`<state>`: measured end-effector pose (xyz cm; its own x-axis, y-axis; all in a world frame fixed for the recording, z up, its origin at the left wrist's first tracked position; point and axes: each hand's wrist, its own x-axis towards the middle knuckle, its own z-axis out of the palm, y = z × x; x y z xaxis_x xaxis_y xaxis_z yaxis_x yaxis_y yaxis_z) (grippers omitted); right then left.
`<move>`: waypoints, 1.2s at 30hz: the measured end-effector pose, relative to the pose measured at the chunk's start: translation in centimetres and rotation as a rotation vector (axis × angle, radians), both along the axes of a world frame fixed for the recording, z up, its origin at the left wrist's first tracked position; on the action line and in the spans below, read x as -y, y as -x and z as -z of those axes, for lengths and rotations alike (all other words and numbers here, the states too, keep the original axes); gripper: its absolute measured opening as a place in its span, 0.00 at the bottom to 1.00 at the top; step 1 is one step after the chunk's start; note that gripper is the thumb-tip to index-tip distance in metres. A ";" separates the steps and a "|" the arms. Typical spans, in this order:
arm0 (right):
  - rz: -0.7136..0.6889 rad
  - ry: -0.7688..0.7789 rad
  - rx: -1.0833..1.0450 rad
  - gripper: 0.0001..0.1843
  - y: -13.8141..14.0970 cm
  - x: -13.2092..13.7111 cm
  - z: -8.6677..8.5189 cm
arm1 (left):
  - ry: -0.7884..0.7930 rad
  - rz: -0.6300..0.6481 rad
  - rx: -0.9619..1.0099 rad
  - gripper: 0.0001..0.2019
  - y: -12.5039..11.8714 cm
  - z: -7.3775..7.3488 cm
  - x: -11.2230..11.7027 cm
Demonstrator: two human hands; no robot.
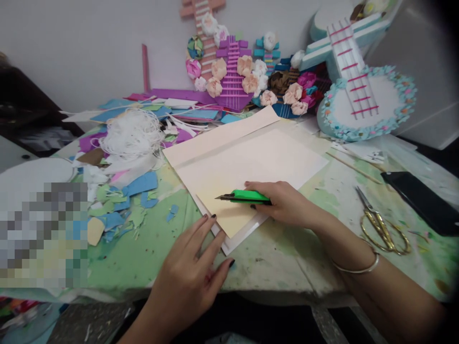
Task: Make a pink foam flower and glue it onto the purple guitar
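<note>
My right hand (287, 203) is closed round a green utility knife (245, 196) whose blade tip points left onto a cream sheet (251, 165). That sheet lies on a larger white board (234, 241) on the paint-stained table (304, 263). My left hand (191, 270) lies flat with fingers stretched out, its fingertips pressing the near corner of the cream sheet. A thin bangle is on my right wrist.
Gold scissors (382, 227) and a black phone (423, 200) lie to the right. Blue, green and white paper scraps (122, 196) and a heap of white strips (132, 134) cover the left. Paper-flower crafts (244, 76) and a light-blue round piece (369, 102) stand at the back.
</note>
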<state>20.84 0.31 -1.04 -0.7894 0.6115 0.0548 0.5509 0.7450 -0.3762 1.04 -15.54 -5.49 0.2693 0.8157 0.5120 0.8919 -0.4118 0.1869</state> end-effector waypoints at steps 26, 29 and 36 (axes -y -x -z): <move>-0.031 0.054 -0.023 0.17 -0.3 -0.3 -0.1 | 0.093 0.032 -0.072 0.26 0.4 -0.4 -0.1; -0.009 0.045 -0.028 0.17 -0.3 -0.3 0.0 | 0.155 0.021 -0.165 0.34 0.4 -0.6 -0.3; 0.019 0.048 -0.028 0.16 -0.3 -0.3 0.2 | 0.173 0.036 -0.198 0.35 0.4 -0.7 -0.3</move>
